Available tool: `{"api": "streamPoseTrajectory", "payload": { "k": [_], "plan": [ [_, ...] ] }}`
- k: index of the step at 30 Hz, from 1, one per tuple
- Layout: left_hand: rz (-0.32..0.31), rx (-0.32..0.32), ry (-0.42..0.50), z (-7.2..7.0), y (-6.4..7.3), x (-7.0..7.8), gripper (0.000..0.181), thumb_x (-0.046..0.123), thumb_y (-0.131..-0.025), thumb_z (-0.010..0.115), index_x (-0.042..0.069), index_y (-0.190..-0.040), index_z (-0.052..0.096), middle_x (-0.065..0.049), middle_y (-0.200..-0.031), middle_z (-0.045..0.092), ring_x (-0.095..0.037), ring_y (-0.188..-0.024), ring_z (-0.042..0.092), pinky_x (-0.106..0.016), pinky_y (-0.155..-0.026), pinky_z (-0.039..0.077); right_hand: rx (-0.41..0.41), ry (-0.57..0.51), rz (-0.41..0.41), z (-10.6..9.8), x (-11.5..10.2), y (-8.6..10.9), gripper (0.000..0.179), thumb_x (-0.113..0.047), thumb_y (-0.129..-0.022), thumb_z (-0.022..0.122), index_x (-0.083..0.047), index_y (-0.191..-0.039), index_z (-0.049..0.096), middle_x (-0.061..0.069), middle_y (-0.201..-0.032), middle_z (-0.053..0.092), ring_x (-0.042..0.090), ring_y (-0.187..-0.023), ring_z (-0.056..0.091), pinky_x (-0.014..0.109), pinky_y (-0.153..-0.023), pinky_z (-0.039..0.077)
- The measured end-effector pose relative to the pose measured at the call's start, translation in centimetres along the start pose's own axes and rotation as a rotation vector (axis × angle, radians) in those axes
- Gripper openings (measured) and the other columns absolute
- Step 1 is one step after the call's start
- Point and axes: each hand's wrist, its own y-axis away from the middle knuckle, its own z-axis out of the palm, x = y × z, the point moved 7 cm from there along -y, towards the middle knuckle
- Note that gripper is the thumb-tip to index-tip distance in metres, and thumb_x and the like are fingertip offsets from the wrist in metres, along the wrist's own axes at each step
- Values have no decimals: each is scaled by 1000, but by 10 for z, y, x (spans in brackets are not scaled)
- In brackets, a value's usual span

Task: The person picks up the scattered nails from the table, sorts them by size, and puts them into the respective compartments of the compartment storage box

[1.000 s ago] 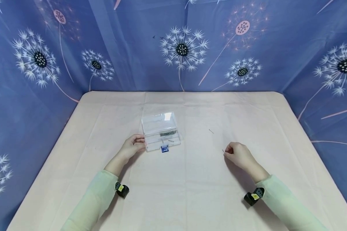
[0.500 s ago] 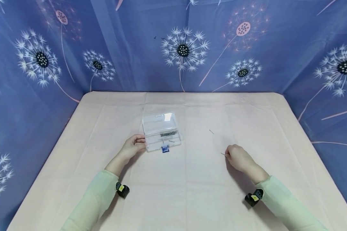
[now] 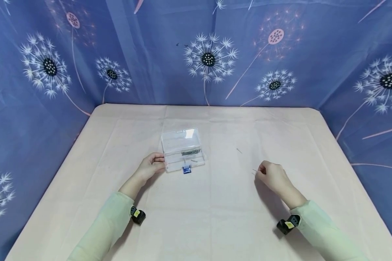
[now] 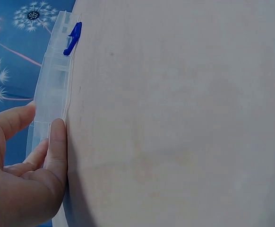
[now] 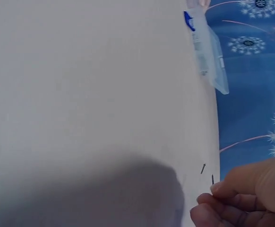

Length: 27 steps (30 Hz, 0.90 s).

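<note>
A clear plastic box (image 3: 170,166) with a blue latch (image 3: 187,169) lies with its lid (image 3: 176,141) raised, left of the table's middle. Several thin nails (image 3: 191,152) fill its back compartment; a small one (image 3: 194,161) lies in a front section. My left hand (image 3: 147,168) holds the box by its left end, the thumb and fingers on its edges in the left wrist view. Between thumb and fingertips, my right hand (image 3: 273,176) pinches one thin nail (image 5: 212,179) above the table. Another loose nail (image 3: 239,150) lies on the cloth, between the box and that hand.
A pale pink cloth (image 3: 189,224) covers the table. Blue curtains (image 3: 150,54) with dandelion prints stand along the back and both sides. Black wrist cameras (image 3: 138,216) are strapped over the pale green sleeves (image 3: 104,226).
My right hand has shifted and turned slightly, the pinched nail changing its angle: first dipping toward the cloth, then lifted a little. My left hand and the box stay in place.
</note>
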Motion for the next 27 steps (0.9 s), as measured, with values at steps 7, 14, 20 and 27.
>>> {"api": "streamPoseTrajectory", "payload": {
  "k": [7, 14, 20, 27],
  "plan": [
    [-1, -8, -6, -2, 0, -1, 47, -1, -89, 57, -12, -131, 40, -23, -119, 51, -2, -85, 55, -18, -79, 56, 65, -101, -24, -4, -10, -5, 5, -3, -83, 58, -3, -79, 61, 4, -69, 62, 15, -64, 53, 29, -59, 44],
    [2, -3, -36, -2, 0, 0, 47, 0, -90, 57, -11, -132, 40, -25, -121, 50, -4, -87, 55, -21, -81, 56, 56, -222, -37, 4, -28, -19, 4, -3, -82, 63, 0, -82, 63, 8, -75, 67, 15, -70, 60, 26, -64, 49],
    [-4, -3, -18, -2, 0, -1, 47, -1, -89, 57, -11, -132, 40, -25, -121, 50, -2, -85, 55, -19, -80, 56, 36, -333, -40, 15, -46, -35, 3, -2, -81, 66, 0, -81, 63, 11, -77, 67, 15, -70, 61, 25, -65, 50],
    [2, 5, -21, -2, -1, -2, 47, 0, -89, 57, -11, -131, 41, -25, -120, 50, -3, -85, 55, -21, -81, 57, -3, -465, -7, 34, -61, -53, 5, 0, -81, 65, 3, -85, 65, 13, -77, 66, 11, -65, 56, 19, -58, 48]
  ]
}}
